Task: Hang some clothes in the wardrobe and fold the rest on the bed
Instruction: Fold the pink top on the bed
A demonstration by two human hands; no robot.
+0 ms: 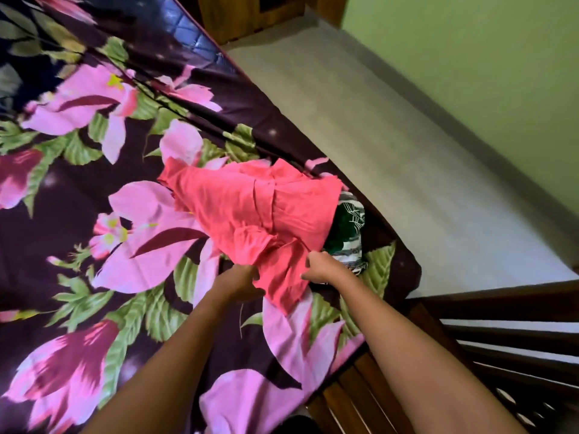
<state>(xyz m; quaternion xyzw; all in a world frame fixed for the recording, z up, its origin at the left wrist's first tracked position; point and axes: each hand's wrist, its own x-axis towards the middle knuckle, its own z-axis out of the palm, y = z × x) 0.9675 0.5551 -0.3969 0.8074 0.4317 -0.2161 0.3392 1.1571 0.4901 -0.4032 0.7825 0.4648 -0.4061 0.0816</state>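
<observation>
From the head camera, your coral-pink garment (250, 211) lay crumpled and creased on the bed's dark floral sheet (94, 214), near the bed's right edge. It partly covered a green-and-white cloth (347, 233). Your left hand (239, 283) and right hand (322, 267) each gripped its near hem, fingers curled into the fabric.

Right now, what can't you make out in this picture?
Head view:
- pink garment: bunched, so its type is unclear.
- green-and-white cloth: mostly buried under the garment.
- left hand and right hand: some fingertips hidden in its folds as they grip it.
- wooden furniture: cut off by the top edge; wardrobe or not, unclear.
</observation>
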